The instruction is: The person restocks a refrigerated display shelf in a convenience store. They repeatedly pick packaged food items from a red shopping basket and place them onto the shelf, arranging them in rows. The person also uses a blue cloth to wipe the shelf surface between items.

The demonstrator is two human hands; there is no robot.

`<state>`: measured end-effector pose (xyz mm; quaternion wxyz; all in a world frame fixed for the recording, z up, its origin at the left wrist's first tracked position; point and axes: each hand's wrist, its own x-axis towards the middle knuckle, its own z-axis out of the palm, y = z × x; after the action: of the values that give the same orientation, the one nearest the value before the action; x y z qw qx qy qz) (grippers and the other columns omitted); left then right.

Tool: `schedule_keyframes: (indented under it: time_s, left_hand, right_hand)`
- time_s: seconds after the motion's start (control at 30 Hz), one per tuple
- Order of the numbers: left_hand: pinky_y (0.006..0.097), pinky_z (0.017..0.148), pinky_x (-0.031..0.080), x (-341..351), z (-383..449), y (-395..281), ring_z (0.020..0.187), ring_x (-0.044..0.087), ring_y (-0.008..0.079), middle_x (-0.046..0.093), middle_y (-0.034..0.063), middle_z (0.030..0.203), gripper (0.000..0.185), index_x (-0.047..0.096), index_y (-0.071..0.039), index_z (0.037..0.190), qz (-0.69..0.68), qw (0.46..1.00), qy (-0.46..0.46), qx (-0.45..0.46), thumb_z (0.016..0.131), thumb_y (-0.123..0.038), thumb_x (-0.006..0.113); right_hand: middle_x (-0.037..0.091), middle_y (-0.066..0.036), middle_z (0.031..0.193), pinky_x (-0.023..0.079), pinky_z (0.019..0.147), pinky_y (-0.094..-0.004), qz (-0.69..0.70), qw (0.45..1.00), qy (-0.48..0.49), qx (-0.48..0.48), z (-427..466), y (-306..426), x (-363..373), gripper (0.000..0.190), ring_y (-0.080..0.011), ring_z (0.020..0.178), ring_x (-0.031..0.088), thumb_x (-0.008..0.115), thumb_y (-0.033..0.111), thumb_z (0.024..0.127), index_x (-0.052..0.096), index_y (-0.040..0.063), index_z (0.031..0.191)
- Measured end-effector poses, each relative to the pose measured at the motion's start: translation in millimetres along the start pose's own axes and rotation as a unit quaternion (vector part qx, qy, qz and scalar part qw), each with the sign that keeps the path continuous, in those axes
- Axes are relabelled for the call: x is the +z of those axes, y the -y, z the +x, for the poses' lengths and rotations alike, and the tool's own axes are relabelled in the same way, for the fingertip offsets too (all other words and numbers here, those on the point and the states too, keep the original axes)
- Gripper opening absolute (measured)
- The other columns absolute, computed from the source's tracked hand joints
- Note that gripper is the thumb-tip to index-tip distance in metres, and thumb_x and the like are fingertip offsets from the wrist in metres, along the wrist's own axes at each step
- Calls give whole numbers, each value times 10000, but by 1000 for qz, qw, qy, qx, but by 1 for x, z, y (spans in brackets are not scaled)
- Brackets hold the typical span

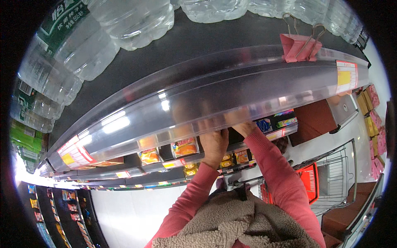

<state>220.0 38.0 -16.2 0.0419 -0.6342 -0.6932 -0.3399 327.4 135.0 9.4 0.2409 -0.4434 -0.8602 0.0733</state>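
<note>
Both of my arms reach under a shelf edged with a clear plastic strip [217, 83]. My left hand [213, 145] is beside a packaged bread [185, 147] on the lower shelf. Its fingertips are hidden, and the picture does not settle whether it holds anything. To its right, my right hand [246, 126] goes in under the same strip, showing mostly its wrist. Its fingers are hidden or blurred through the plastic. Another bread packet [149, 156] lies further left. Small boxes [263, 125] stand to the right of my right wrist.
Clear water bottles [136, 23] stand on the upper shelf, where a pink binder clip [299, 48] grips the strip. Price labels [346, 77] hang along it. A metal shopping cart [335, 173] with a red basket [310, 183] stands at my right. More stocked shelves [62, 214] are at lower left.
</note>
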Motion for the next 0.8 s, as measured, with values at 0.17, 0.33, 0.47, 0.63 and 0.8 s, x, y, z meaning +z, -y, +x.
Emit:
schedule_keyframes:
  time_s: [0.17, 0.33, 0.47, 0.63, 0.8]
  left_hand:
    - [551, 992, 402, 3, -4, 1, 1196, 493, 410, 519, 146, 1359, 466, 625, -171, 1301, 41, 998, -30, 39, 848, -219, 717]
    - [556, 966, 408, 5, -7, 1, 1186, 492, 410, 515, 150, 1348, 502, 613, -175, 1327, 37, 999, -9, 23, 838, -224, 716]
    - [550, 957, 411, 3, -8, 1, 1167, 493, 412, 515, 164, 1338, 516, 610, -170, 1331, 44, 998, 1, 33, 833, -248, 721]
    - [547, 943, 411, 3, -9, -1, 1137, 498, 414, 512, 175, 1340, 528, 609, -164, 1333, 67, 997, 0, 34, 828, -264, 728]
    - [541, 930, 411, 4, -9, 0, 1112, 503, 417, 518, 179, 1315, 538, 610, -161, 1331, 66, 997, -11, 47, 817, -261, 735]
  right_hand:
    - [684, -187, 1144, 524, 934, -492, -49, 992, -84, -82, -2, -16, 14, 436, -383, 1102, 650, 668, 147, 866, 587, 114, 1293]
    - [697, -178, 1073, 508, 944, -509, -45, 996, -14, -78, 26, -27, 38, 278, -364, 1102, 653, 665, 163, 870, 670, 88, 1137]
    - [691, -197, 1027, 502, 920, -527, -39, 984, 173, 32, 41, -24, 35, 189, -369, 1061, 654, 650, 166, 878, 692, 77, 1039]
    - [675, -207, 1069, 494, 932, -531, -14, 984, 169, 50, 31, -16, 14, 218, -386, 1085, 638, 647, 168, 887, 666, 65, 1078]
    - [660, -216, 1110, 486, 943, -534, -15, 995, 95, 16, 16, -14, 5, 250, -402, 1108, 621, 643, 171, 896, 640, 53, 1116]
